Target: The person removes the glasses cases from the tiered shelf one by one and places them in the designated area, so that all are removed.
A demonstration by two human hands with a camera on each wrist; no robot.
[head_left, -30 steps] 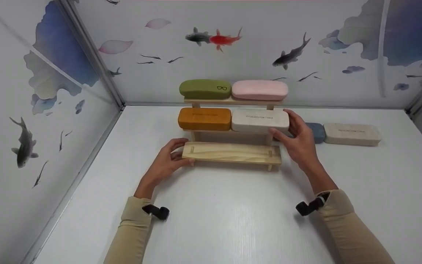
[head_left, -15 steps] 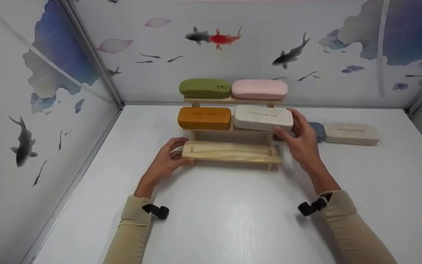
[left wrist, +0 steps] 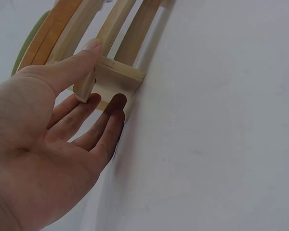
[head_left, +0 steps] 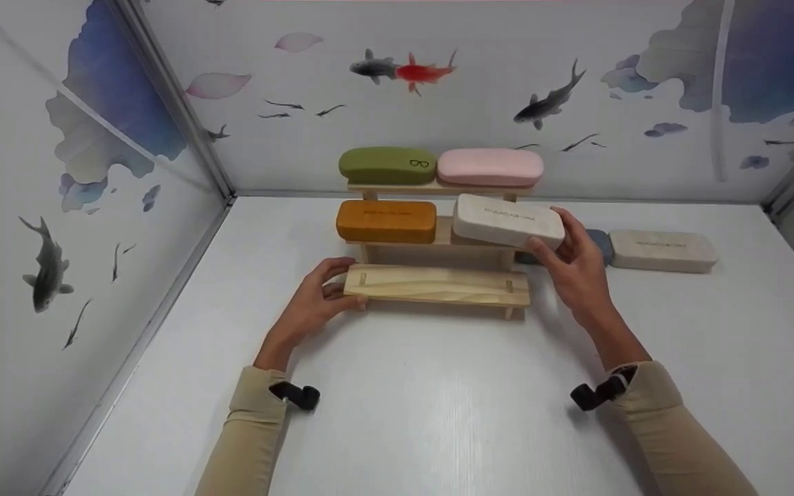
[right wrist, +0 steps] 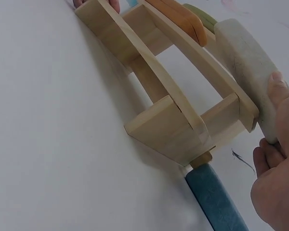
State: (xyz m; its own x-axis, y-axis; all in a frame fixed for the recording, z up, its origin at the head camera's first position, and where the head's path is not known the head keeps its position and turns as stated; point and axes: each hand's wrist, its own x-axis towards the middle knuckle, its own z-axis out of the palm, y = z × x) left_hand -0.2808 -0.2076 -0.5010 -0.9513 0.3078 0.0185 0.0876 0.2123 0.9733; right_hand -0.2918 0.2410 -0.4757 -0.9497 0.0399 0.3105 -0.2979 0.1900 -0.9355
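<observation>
A three-step wooden rack [head_left: 437, 284] stands on the white table. My left hand [head_left: 313, 303] grips the left end of its bottom board; in the left wrist view the thumb of that hand [left wrist: 53, 125] lies on the board's edge with fingers below. My right hand [head_left: 576, 272] pinches the right end of a white case [head_left: 507, 219], which is tilted, its right end lower, at the right part of the middle step. The right wrist view shows this case [right wrist: 245, 62] between thumb and fingers. An orange case [head_left: 386, 222] sits left on the middle step.
On the top step lie a green case [head_left: 387, 165] and a pink case [head_left: 490, 167]. Right of the rack, on the table, a blue case [head_left: 599, 246], partly hidden by my right hand, lies beside a beige case [head_left: 663, 251]. Printed walls rise behind and at the left.
The white case has moved right, away from the orange case, and tilted in my right hand, which moved with it. My left hand has stayed on the bottom board.
</observation>
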